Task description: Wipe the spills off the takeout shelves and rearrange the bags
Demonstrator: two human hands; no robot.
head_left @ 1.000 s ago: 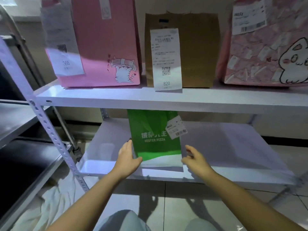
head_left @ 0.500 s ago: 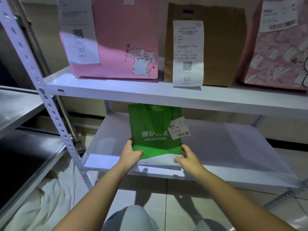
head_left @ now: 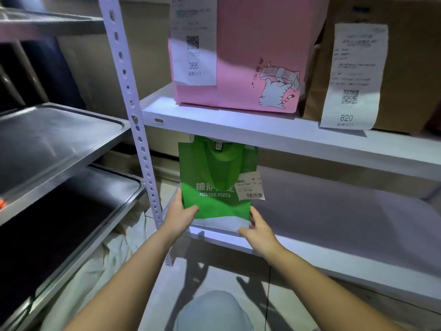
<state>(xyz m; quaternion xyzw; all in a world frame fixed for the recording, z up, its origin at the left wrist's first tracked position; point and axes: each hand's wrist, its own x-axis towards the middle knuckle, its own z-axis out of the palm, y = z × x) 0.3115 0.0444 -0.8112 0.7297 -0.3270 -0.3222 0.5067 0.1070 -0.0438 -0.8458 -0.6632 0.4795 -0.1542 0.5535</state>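
A green Mister Pizza bag (head_left: 214,177) with a white receipt tag stands upright at the left end of the lower white shelf (head_left: 334,225). My left hand (head_left: 179,215) grips its lower left edge, thumb on the front. My right hand (head_left: 259,229) holds its lower right corner. On the upper shelf (head_left: 262,132) stand a pink cat-print bag (head_left: 253,58) with ticket 366 and a brown paper bag (head_left: 405,75) with ticket 820.
A perforated white upright post (head_left: 133,111) rises just left of the bag. Dark metal tray shelves (head_left: 55,144) fill the left side. A white cloth (head_left: 112,254) lies on the floor below the post. My knee (head_left: 212,311) shows at the bottom.
The bag has slid left along the lower shelf toward the post with both hands on it. My view has swung left, so the right-hand pink bag is out of frame.
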